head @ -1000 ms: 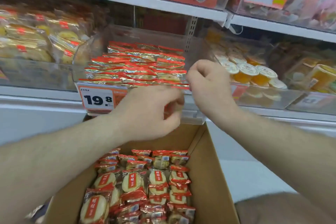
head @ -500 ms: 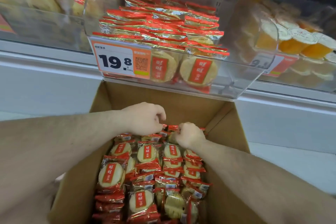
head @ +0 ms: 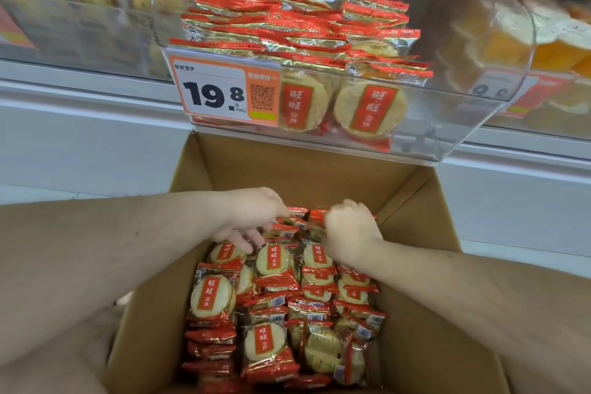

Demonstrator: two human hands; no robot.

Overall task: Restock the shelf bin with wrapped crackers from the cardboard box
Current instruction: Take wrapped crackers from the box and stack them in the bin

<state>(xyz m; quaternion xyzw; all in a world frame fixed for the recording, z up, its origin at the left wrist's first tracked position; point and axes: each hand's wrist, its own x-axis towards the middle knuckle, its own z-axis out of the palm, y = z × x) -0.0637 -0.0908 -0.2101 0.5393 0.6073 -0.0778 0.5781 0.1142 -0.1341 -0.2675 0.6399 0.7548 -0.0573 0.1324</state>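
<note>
Both hands reach into the cardboard box (head: 412, 221): left hand (head: 252, 217) spreads its fingers over glossy round crackers (head: 271, 257); right hand (head: 350, 230) curls onto far packets, grip unclear. Clear plastic bin (head: 460, 125) sits above, labelled 19.8.

A shop aisle: clear plastic shelf bins (head: 463, 125) of wrapped snacks line white metal shelving (head: 80, 125), fronted by an orange-and-white price tag (head: 224, 89) reading 19.8.
</note>
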